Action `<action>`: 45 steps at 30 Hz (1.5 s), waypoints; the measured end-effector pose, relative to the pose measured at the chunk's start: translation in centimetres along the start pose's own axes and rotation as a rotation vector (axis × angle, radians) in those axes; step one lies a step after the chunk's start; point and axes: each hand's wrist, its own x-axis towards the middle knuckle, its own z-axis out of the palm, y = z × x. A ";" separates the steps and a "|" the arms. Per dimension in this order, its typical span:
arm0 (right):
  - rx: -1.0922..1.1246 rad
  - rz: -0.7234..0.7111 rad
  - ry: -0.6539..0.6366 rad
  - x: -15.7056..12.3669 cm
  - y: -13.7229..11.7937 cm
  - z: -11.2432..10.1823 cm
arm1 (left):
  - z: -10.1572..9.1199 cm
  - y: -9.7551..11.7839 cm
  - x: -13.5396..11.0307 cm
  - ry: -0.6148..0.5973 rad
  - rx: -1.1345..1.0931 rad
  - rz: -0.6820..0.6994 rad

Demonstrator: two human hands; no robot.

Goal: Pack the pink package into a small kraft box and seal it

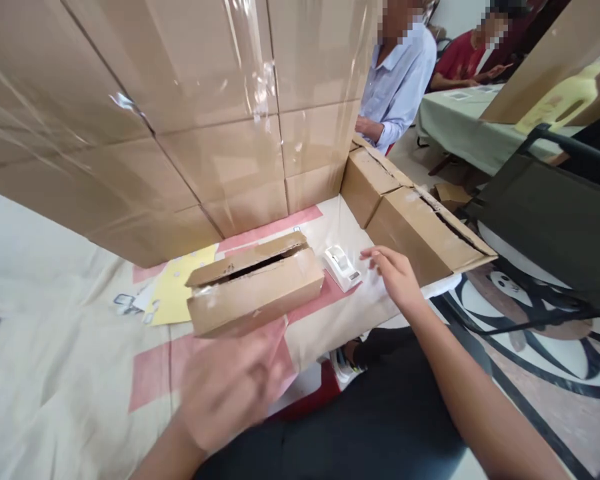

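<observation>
Head cam, fwd & down, from abv, close to table [65,373].

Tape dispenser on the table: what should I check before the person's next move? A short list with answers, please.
1. Tape dispenser upright on the table: ok.
2. Right hand close to the dispenser: ok, its fingers are just beside it.
3. Left hand free of things: cannot tell, it is blurred.
4. Top of the cardboard box left of the dispenser fully closed: not ok, a dark gap runs along it.
5. Yellow paper free of the box: cannot tell, the box hides part of that edge.
</observation>
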 end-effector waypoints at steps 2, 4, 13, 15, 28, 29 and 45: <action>0.039 0.177 0.032 0.4 1.2 -1.1 | 4.5 2.5 1.3 -0.039 -0.142 0.055; 0.078 0.260 0.020 0.8 2.1 -1.4 | 10.2 4.0 2.6 -0.185 -0.186 -0.026; 0.312 0.440 -0.182 -0.7 4.3 -1.0 | 22.4 3.0 3.1 -0.425 -0.086 -0.354; 0.337 0.445 -0.214 -0.6 4.2 -1.1 | 22.1 3.0 2.7 -0.410 -0.115 -0.380; 0.106 0.469 -0.378 1.9 1.9 1.1 | 21.8 3.2 2.3 -0.336 -0.258 -0.512; 0.094 0.472 -0.375 1.9 2.0 1.3 | 21.8 3.2 2.3 -0.335 -0.257 -0.509; 0.243 0.548 -0.319 1.3 1.9 1.6 | 22.3 3.1 2.5 -0.279 -0.166 -0.495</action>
